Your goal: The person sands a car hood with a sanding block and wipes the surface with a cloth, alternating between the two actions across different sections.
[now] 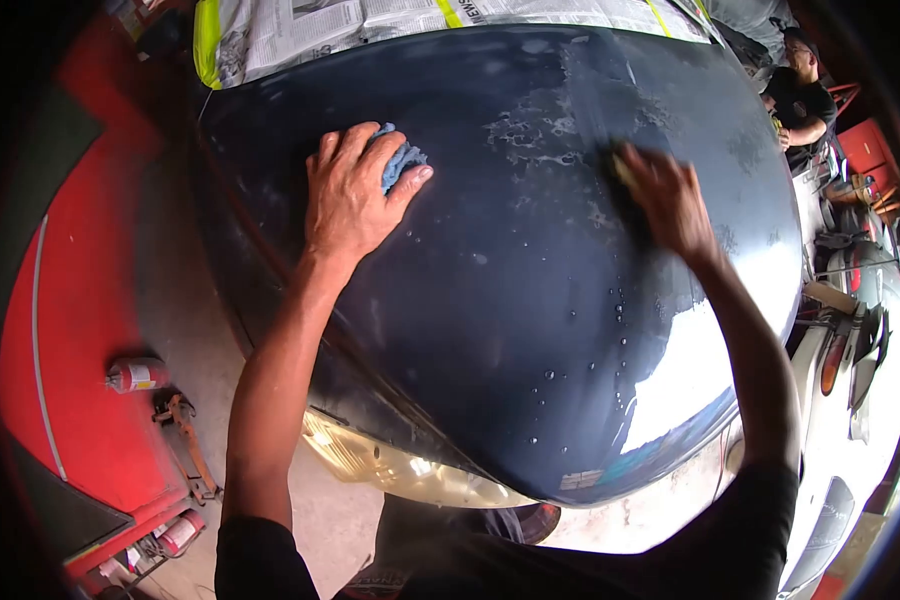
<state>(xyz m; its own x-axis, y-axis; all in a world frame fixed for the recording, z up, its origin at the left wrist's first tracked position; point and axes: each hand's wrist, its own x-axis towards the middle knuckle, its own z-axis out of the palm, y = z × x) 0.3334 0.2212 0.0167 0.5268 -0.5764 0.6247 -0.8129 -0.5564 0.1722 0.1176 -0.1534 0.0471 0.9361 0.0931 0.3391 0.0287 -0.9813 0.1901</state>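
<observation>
The dark hood (490, 270) of a car fills the middle of the view, with water drops and patchy worn marks on its surface. On its left side, my left hand (355, 195) is closed over a crumpled blue cloth (400, 165) that touches the paint. My right hand (670, 200), smeared by motion, presses on the right part of the hood beside the pale patches. Under its fingers shows the edge of a small yellowish pad (623, 168), too blurred to tell its exact kind.
Newspaper (310, 30) held with yellow tape covers the windshield area. Below the hood's front edge is a yellowed headlight (390, 465). At left stand a red panel (80, 370), a fire extinguisher (138, 376) and a floor jack (185, 440). Another person (802, 105) works at right, near a white car (840, 480).
</observation>
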